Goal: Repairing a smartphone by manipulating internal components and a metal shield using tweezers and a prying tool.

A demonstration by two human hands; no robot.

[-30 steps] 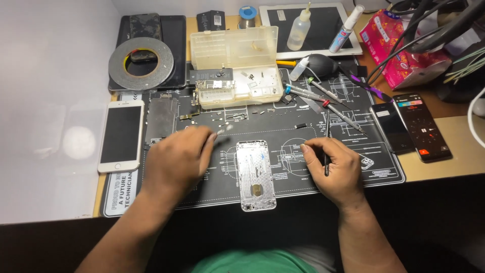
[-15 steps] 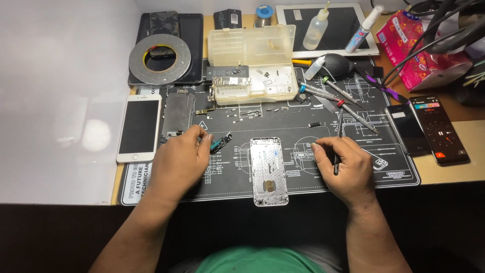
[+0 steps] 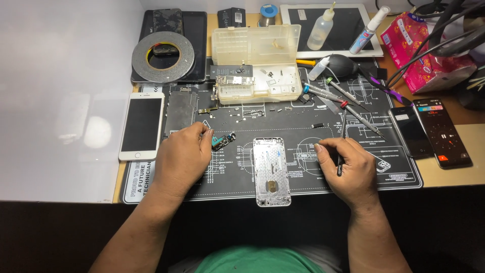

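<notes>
Lying flat near the front edge of the dark work mat [image 3: 303, 187], the stripped silver phone housing [image 3: 272, 171] sits between both hands, touching neither. The left hand [image 3: 183, 157] rests palm down just left of it, fingers curled loosely together, their tips at a small flex-cable part [image 3: 224, 141] on the mat; whether they pinch it I cannot tell. The right hand [image 3: 348, 167] lies right of the housing, fingers folded closed around a thin dark tool [image 3: 339, 165], thumb tip toward the housing. Behind, at the mat's back edge, stands an open clear parts box [image 3: 257, 63]. A white phone [image 3: 142, 125] lies off the mat's left edge.
</notes>
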